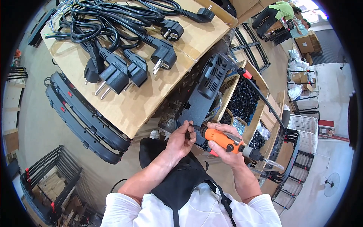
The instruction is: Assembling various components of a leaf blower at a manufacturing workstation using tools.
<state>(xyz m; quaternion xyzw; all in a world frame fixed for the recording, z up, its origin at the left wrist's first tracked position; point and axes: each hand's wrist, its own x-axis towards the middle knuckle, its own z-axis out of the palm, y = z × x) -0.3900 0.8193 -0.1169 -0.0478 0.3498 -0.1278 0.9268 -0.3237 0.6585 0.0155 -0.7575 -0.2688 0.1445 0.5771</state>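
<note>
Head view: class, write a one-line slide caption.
Right hand holds an orange power screwdriver to a black panel, left hand at its tip.

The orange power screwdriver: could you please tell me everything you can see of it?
The orange power screwdriver has an orange, plastic-looking body with a black switch, a metal rear collar and a clear hose trailing from its back end. It lies tilted, tip pointing up-left at the dark flat panel. The right hand wraps its body; the left hand pinches at its tip. What sits at the tip is too small to tell.
</note>
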